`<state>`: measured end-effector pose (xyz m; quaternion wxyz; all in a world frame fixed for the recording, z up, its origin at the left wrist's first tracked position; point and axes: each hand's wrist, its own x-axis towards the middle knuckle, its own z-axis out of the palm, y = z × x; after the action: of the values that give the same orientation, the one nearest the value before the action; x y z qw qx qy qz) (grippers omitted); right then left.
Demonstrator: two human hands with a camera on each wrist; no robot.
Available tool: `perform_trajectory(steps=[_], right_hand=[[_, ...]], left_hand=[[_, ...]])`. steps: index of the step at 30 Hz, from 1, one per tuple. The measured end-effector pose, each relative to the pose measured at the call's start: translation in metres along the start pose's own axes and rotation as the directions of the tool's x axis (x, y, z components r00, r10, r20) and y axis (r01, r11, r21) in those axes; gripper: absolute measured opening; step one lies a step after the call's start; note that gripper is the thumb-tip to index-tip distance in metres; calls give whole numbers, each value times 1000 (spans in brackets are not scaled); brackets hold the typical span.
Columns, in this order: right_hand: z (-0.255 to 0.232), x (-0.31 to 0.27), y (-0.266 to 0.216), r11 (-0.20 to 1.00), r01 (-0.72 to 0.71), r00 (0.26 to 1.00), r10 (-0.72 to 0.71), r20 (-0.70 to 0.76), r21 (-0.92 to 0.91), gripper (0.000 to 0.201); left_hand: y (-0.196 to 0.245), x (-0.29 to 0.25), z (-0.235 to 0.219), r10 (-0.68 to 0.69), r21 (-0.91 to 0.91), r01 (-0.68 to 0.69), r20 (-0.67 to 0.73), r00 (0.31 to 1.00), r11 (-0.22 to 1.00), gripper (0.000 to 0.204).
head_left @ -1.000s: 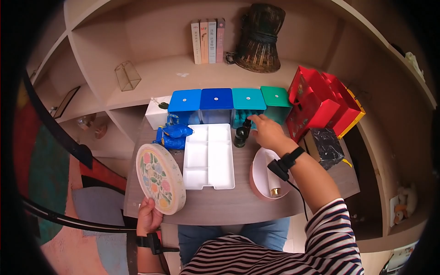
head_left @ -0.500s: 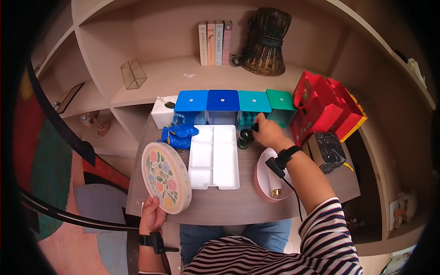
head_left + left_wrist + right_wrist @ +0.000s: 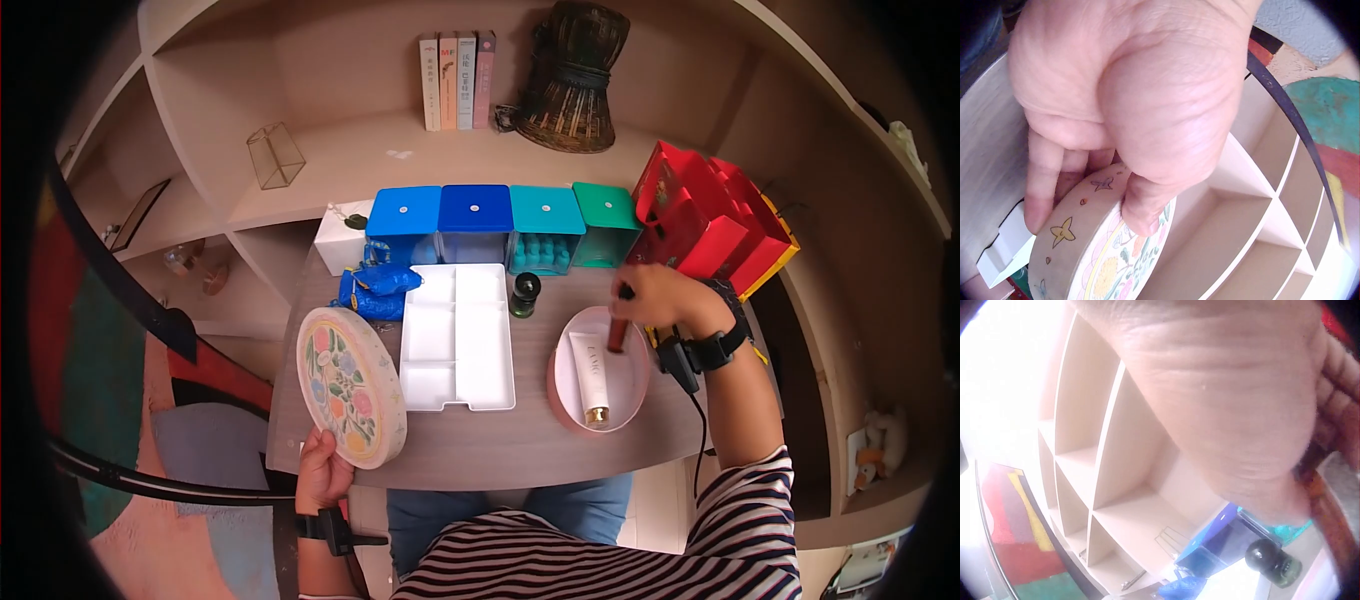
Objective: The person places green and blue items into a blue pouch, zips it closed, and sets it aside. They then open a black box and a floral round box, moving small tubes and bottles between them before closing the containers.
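My left hand (image 3: 322, 472) pinches the edge of a round lid (image 3: 350, 390) with painted flowers, tilted up at the table's left front. In the left wrist view the thumb is on its decorated face and the fingers on its patterned side. My right hand (image 3: 672, 300) grips a slim amber-brown bottle (image 3: 617, 337) by its dark top, with the lower end over the right side of a round pink box (image 3: 553, 385). Inside that box lies a white tube (image 3: 588, 370) with a gold cap. A dark green bottle (image 3: 524, 300) with a round black cap stands behind the box.
A white divided tray (image 3: 484, 350) lies mid-table, blue packets (image 3: 380, 292) at its left. Behind stand lidded bins in blue (image 3: 404, 212) and green (image 3: 603, 208). Red gift bags (image 3: 690, 215) stand at the back right. A cable (image 3: 703, 440) hangs from the right wrist.
My right hand has lifted the brown bottle from beside the dark green bottle and carried it right and toward me, over the pink box. The left hand still holds the lid in place.
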<state>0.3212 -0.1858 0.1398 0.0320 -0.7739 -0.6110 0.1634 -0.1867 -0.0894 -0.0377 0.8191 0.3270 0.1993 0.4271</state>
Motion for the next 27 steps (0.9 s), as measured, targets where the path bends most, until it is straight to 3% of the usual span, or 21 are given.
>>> perform_trajectory(steps=[2, 6, 8, 10, 13, 15, 19, 21, 22, 24, 27], right_hand=[[11, -9, 3, 998, -19, 992, 26, 127, -56, 48], [40, -6, 7, 995, -37, 969, 58, 241, -89, 46], [45, 1, 3, 977, -159, 887, 204, 413, -140, 55], [53, 6, 10, 982, -120, 903, 169, 395, -146, 57], [58, 8, 13, 983, -111, 908, 160, 387, -147, 56], [59, 7, 13, 983, -72, 963, 113, 247, -167, 40], [37, 14, -8, 976, -42, 991, 69, 118, -216, 36], [28, 21, -25, 995, -104, 990, 102, -99, -12, 37], [32, 26, -29, 994, -105, 989, 104, -101, -11, 37], [46, 45, -33, 996, 36, 967, -13, -254, 85, 49], [72, 68, -48, 993, 115, 944, -100, -313, 29, 59]], left_hand=[[-1, 0, -1, -4, 6, 4, -1, 1000, 1000, 68], [1, 0, -1, -32, -84, 33, 12, 999, 996, 65], [2, -2, -4, -36, -85, 37, 9, 999, 996, 64], [0, -1, -3, -4, 14, 4, -4, 1000, 1000, 68], [0, -1, -3, -3, 26, 3, 3, 1000, 1000, 69], [1, -1, 0, -11, -23, 11, 4, 1000, 1000, 66], [2, 0, 3, -13, -68, 14, 10, 1000, 998, 63], [2, 0, 6, -14, -66, 15, 15, 1000, 998, 63], [2, 0, 7, -10, -63, 11, 17, 1000, 998, 63], [2, -1, 3, -16, -65, 18, 23, 1000, 998, 63], [1, 0, -4, -19, -64, 20, 19, 1000, 998, 63]])
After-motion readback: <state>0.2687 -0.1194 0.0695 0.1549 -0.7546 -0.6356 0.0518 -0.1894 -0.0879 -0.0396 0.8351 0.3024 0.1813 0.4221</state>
